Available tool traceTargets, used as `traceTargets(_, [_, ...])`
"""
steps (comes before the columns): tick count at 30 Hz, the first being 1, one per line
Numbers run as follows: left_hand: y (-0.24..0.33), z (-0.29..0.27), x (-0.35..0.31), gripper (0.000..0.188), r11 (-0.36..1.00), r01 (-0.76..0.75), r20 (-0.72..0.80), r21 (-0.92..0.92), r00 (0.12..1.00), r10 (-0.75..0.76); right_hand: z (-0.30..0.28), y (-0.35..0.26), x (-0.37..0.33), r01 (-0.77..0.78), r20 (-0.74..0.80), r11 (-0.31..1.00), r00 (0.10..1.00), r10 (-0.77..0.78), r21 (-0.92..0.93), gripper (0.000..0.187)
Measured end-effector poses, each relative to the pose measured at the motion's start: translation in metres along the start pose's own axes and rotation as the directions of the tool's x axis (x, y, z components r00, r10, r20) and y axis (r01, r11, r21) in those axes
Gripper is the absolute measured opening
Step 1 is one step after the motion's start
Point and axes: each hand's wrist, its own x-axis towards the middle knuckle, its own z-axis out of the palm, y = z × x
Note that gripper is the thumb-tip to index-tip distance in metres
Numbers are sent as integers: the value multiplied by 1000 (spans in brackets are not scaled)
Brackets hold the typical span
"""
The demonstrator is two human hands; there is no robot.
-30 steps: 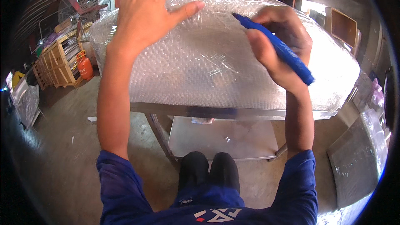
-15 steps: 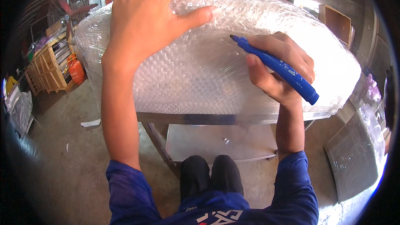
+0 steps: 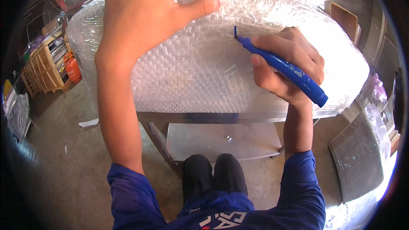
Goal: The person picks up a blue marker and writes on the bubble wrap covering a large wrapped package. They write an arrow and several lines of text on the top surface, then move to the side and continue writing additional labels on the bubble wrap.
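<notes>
Marker, blue with its dark tip bared, slants over the front face of the bubble-wrapped bundle, right of the bundle's middle. Its tip meets the lower end of a short upright blue stroke on the bundle's clear wrap. The right hand holds the marker in a narrow grip, thumb below the barrel and fingers above it, with the barrel's rear end jutting out toward the bundle's lower right. The left hand lies palm down at the bundle's upper left, its grip spread wide, thumb stretched toward the stroke; some of its fingertips run out of view.

Beneath the bundle is a metal desk, its edge showing along the bundle's lower side, with a metal lower shelf under that. The person's dark-trousered legs stand on the near side of the bundle. Left of the bundle are a wooden crate, an orange gas cylinder beside it, and a caged fan; a white scrap lies on the floor to the bundle's lower left. Right of the bundle stands a grey plastic-wrapped piece.
</notes>
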Motion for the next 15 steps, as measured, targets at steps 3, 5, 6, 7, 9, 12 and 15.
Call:
traceTargets(3, [-9,-3,5,61,996,2,78,-88,997,5,-4,3,-2,43,62,999,997,-45,30,22])
traceTargets(5, [-11,-2,3,62,995,-81,7,-58,997,82,-5,5,-3,57,72,996,995,-62,68,21])
traceTargets(6, [-12,-1,2,62,995,-82,5,-64,997,83,-6,6,-3,57,59,994,996,-63,94,22])
traceTargets(7, [-12,-1,2,62,994,-83,3,-70,996,84,-6,6,-4,61,28,990,997,-65,123,22])
traceTargets(9, [-13,0,3,62,995,-41,26,-95,999,44,-4,6,-4,52,-9,986,999,-52,157,23])
traceTargets(12, [-9,3,0,63,996,-81,-50,-37,996,79,-2,5,-2,76,40,990,996,-81,119,23])
traceTargets(15, [-5,2,-1,63,997,-80,-67,0,995,80,0,5,2,114,75,991,990,-119,68,23])
